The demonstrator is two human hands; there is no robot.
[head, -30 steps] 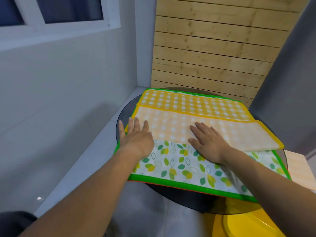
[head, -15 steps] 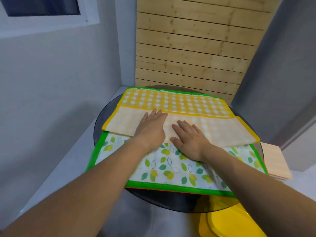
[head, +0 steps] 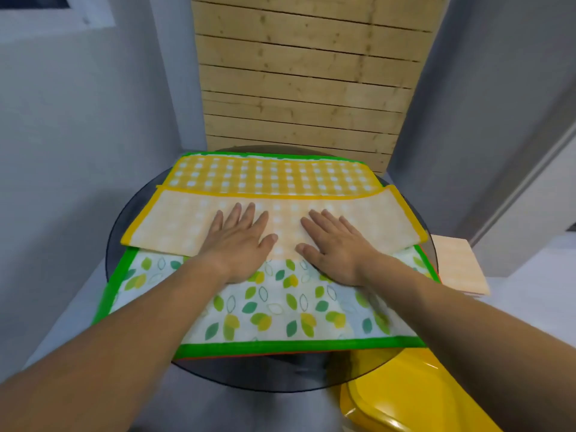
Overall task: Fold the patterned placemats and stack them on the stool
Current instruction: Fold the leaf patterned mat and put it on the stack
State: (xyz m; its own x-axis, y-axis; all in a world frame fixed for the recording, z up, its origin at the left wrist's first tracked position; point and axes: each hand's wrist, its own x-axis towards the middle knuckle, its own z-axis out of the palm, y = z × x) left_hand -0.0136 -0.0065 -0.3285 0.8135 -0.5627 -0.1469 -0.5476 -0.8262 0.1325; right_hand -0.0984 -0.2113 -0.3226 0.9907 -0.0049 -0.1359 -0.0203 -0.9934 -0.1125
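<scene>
Round dark-glass table (head: 249, 374) fills mid view; yellow plastic seat (head: 405, 400) sits at its near-R rim. Nearest on the glass: leaf-print placemat (head: 280, 319) w/ green border, lying flat. On top of it is the yellow check placemat (head: 268, 176), near half folded over so the pale underside faces up. Left hand (head: 240, 244) & right hand (head: 338, 249) press flat on that fold side by side, fingers straight, grasping nothing, heels over the leaf print. Pale wood top (head: 461, 269) just R of table. Behind: wood-slat panel (head: 305, 73) btwn grey walls.

Cloth placemats (head: 274, 310) lie on a glossy dark-glass table (head: 255, 374).
</scene>
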